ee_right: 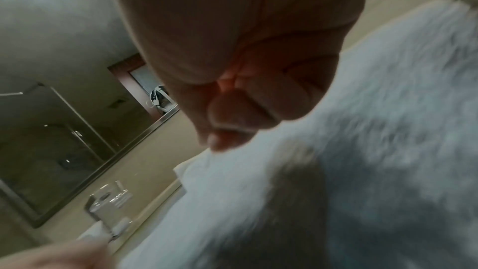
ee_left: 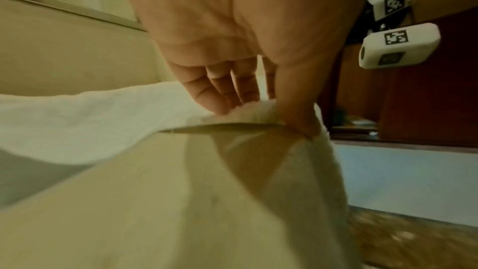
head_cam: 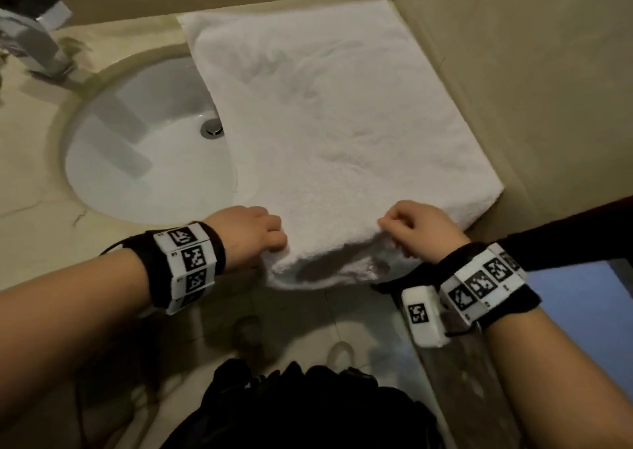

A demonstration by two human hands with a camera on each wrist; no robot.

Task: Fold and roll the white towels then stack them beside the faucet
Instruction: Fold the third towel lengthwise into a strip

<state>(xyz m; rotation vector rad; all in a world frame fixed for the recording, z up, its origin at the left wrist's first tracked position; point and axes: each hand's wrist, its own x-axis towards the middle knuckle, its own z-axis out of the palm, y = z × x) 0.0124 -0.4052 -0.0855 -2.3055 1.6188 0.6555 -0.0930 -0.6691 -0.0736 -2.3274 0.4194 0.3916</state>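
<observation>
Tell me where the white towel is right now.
In the head view the white towel lies spread on the counter, right of the sink against the right wall, its left edge overhanging the basin. The left hand and right hand pinch its near edge.

Towel (head_cam: 329, 133): spread on the counter (head_cam: 30, 236) to the right of the sink (head_cam: 137, 161), its left edge overlapping the basin, its right edge along the side wall (head_cam: 513, 71). Faucet (head_cam: 34, 34): behind the sink, at far left. Left hand (head_cam: 253, 236) and right hand (head_cam: 421, 232): at the towel's near edge, left and right, each pinching it.
</observation>
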